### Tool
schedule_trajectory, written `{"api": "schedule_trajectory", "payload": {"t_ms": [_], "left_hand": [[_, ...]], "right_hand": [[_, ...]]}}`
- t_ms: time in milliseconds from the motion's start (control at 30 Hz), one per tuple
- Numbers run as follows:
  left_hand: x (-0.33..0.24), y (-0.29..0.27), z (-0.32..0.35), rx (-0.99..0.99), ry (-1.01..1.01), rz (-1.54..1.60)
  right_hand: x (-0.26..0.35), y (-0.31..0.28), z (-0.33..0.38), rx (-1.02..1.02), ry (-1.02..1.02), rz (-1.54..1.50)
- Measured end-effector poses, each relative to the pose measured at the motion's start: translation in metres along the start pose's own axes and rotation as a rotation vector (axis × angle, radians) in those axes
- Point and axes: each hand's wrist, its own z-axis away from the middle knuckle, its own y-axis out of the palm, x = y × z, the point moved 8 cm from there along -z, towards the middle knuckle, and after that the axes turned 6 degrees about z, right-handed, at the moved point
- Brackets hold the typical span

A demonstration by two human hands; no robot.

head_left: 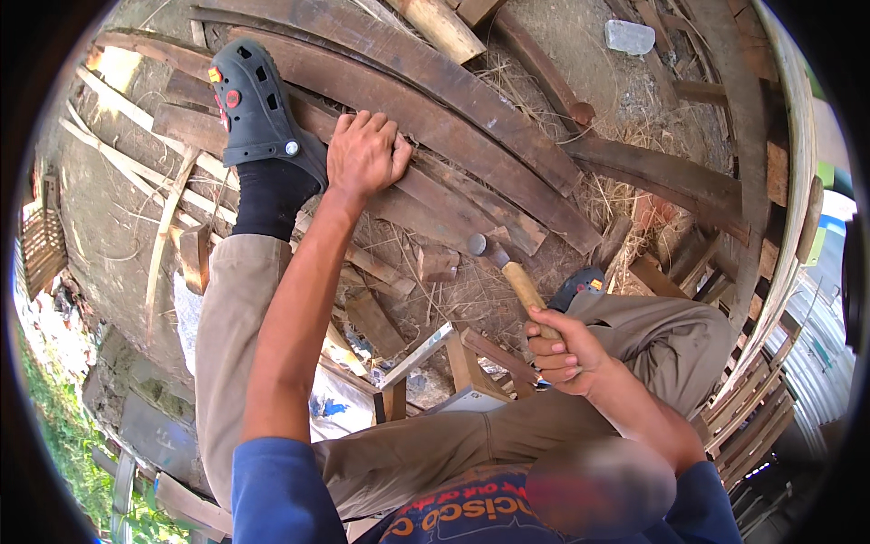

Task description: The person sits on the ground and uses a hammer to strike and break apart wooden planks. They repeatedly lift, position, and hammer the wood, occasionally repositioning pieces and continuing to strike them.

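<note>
My left hand is closed over a narrow brown wooden plank, its fingers curled round the edge beside my left foot. That foot, in a dark grey clog with colourful charms, rests on the planks. My right hand is wrapped round the wooden handle of a hammer. The hammer's metal head points up and left, above the ground near the planks' right ends. A longer, wider brown board lies just beyond my left hand.
A small wooden frame stands between my legs. A wood block and offcuts lie on the dirt. Pale strips are scattered at left, and a clear plastic container sits at the far right. Stacked timber lines the right side.
</note>
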Motion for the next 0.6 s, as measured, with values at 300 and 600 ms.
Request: {"api": "schedule_trajectory", "payload": {"t_ms": [300,600], "left_hand": [[-0.002,-0.003,0.008,0.018,0.028,0.015],[-0.005,-0.01,0.011,-0.052,0.031,-0.022]], "right_hand": [[-0.019,0.002,-0.011,-0.026,-0.07,0.038],[-0.029,-0.002,-0.026,0.011,-0.254,0.115]]}}
